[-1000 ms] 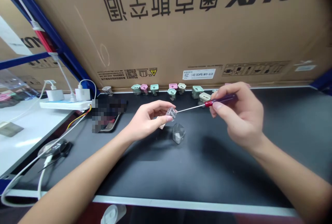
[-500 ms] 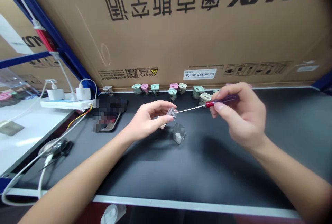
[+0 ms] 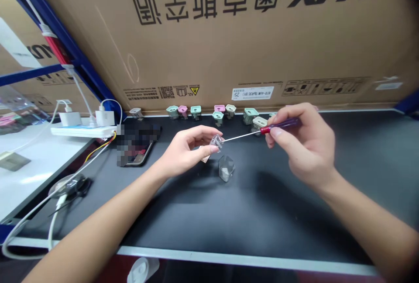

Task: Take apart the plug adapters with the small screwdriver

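"View?"
"Head-worn cam, looks forward and down across flat black tabletop [image 3: 229,217] to large brown cardboard box [image 3: 209,51]."
"Range?"
"Close; bare left hand [image 3: 185,154], bare right hand [image 3: 307,147] both fully framed."

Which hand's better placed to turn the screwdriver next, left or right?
Right, most likely: the right hand grips the screwdriver, which points at the small clear piece. The left hand is occupied holding that piece.

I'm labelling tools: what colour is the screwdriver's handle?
The handle is purple, red at its front, clearest in the head view.
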Demonstrator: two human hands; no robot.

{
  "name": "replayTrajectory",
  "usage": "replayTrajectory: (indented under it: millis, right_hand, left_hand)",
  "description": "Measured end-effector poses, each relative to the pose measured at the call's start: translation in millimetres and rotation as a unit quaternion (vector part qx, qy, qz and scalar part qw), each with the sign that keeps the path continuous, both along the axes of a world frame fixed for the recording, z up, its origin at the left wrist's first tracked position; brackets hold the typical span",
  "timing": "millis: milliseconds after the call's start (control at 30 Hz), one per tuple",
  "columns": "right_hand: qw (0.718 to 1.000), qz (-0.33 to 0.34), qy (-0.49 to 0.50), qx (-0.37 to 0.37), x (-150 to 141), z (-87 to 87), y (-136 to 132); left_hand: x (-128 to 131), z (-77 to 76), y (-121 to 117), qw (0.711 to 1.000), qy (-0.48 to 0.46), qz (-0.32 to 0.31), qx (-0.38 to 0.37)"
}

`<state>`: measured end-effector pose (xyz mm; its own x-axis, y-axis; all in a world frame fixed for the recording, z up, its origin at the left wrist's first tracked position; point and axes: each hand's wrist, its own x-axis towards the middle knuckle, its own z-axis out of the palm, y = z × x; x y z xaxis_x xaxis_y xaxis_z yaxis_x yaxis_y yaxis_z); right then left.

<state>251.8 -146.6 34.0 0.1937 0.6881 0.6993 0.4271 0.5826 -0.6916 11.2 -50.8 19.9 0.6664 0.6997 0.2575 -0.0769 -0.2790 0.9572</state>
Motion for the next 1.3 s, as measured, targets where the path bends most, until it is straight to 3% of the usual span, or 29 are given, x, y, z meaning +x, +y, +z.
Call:
replayTrajectory:
  millis: [400,600,667,767,933,1033,1133,1300]
  right_hand:
    - [1.0,-0.006,-0.004,-0.008,2,0.5,2]
    - [0.997,-0.04,-0.062,-0.02,4,2.3,0]
    - [0.997,-0.017,-0.071,-0.025,5,4.9,-2]
    - [0.995,0.036,-0.077,-0.053,7,9.8,-5]
    - [0.983,-0.018,-0.109,-0.145,12,19.9,-6]
    - [0.977,0.042,-0.096,-0.188,20,24.1,-4]
    - [0.969,0.128,-0.05,-0.207,27,18.6,-4]
    - [0.973,0.133,0.049,-0.184,26,-8.3,-6]
  left_hand:
    - [-1,2.7,-1,1.0,-0.009,-0.007,-0.004]
    - [-4,-1.1,2,0.996,0.035,0.005,0.087]
    - [-4,-2.3,2,0.992,0.054,0.004,0.118]
    - [-6,-3.8,4,0.987,0.076,0.003,0.144]
    - [-7,-4.5,5,0.982,0.101,0.008,0.157]
    - [-7,-2.1,4,0.977,0.114,0.004,0.178]
    - [-6,1.8,2,0.971,0.132,0.002,0.201]
    - [-3,4.0,-2,0.955,0.166,-0.006,0.245]
